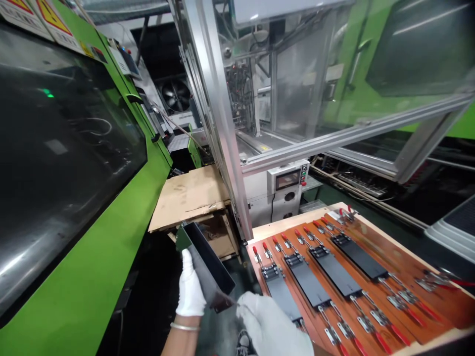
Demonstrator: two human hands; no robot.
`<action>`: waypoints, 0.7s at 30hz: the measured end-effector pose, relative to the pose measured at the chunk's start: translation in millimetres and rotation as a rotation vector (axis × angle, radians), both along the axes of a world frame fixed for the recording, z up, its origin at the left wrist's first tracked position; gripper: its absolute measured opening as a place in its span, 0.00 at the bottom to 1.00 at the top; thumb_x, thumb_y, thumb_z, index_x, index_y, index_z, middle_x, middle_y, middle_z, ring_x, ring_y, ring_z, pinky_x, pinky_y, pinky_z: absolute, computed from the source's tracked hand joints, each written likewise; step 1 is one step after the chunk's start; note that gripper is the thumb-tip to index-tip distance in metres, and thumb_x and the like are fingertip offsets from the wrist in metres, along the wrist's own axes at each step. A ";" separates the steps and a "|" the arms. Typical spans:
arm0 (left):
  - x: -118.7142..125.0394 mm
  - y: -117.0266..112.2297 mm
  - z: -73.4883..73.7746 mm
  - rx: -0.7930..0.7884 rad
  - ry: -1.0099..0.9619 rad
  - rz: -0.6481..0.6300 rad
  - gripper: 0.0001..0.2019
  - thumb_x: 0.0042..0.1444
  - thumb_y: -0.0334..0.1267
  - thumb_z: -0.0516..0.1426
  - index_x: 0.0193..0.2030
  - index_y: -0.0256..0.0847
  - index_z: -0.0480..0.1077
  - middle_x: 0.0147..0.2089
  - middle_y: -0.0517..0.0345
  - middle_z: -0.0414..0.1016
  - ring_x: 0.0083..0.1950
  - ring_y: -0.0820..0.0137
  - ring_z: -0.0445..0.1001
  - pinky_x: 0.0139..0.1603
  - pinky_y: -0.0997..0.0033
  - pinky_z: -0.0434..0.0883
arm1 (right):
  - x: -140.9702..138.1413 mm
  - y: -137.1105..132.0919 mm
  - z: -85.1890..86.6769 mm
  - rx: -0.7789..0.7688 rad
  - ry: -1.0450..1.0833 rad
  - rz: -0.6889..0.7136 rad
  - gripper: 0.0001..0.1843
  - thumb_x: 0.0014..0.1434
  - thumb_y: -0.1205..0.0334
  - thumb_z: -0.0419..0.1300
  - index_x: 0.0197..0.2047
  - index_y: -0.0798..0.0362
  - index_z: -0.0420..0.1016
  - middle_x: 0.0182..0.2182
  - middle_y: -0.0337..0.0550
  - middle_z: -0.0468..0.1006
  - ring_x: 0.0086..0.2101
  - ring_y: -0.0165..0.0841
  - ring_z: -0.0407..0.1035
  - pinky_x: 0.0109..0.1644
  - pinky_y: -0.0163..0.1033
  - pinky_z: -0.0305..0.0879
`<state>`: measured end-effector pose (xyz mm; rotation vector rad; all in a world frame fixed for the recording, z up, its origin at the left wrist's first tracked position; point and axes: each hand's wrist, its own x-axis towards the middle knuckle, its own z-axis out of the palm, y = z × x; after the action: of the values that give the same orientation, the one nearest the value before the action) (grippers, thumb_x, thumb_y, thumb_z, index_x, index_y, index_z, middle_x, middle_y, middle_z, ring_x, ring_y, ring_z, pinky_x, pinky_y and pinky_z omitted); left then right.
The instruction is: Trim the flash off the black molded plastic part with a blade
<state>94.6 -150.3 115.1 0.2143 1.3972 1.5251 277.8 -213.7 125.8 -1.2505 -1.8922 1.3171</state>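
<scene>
My left hand (190,289), in a white glove, grips a long, dark grey open-topped plastic box (211,267) by its side. The box is tilted, its hollow facing up toward me. My right hand (269,321), also gloved in white, is closed at the near end of the box. A thin, dark sliver shows between its fingertips and the box's corner, too small to name. To the right, several flat dark grey panels (307,279) lie on an orange-brown board (415,311), held at both ends by red-handled toggle clamps (378,326).
A green machine (122,217) with a dark window stands on the left. An aluminium-framed enclosure (218,99) rises ahead, with a control box (287,180) beneath it. Cardboard (189,193) covers a wooden stand behind the plastic box. Another green machine (393,59) is at the right back.
</scene>
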 end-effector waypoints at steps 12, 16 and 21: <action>2.4 -6.9 12.5 0.013 -0.051 0.031 0.26 0.55 0.61 0.54 0.45 0.40 0.76 0.29 0.55 0.80 0.38 0.62 0.81 0.48 0.60 0.77 | -3.0 -5.0 2.4 -0.014 -0.035 -0.033 0.10 0.63 0.62 0.47 0.31 0.50 0.65 0.24 0.37 0.71 0.24 0.29 0.65 0.26 0.33 0.55; 2.1 -9.3 12.3 0.065 -0.070 0.018 0.25 0.55 0.61 0.54 0.45 0.42 0.75 0.27 0.58 0.78 0.35 0.63 0.81 0.48 0.59 0.77 | -5.3 -6.4 4.9 0.030 -0.018 -0.045 0.11 0.63 0.62 0.46 0.31 0.50 0.66 0.26 0.39 0.73 0.28 0.30 0.67 0.31 0.33 0.58; -0.6 -9.9 9.5 0.044 -0.079 0.037 0.26 0.53 0.62 0.54 0.44 0.42 0.75 0.25 0.58 0.77 0.35 0.63 0.81 0.46 0.61 0.77 | -6.3 -10.6 9.2 0.056 -0.157 -0.006 0.11 0.62 0.62 0.48 0.33 0.50 0.70 0.23 0.37 0.72 0.25 0.29 0.66 0.30 0.34 0.56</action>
<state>94.0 -160.2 124.6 0.1546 1.3128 1.5787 271.5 -224.3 134.9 -1.3641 -2.0162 1.1845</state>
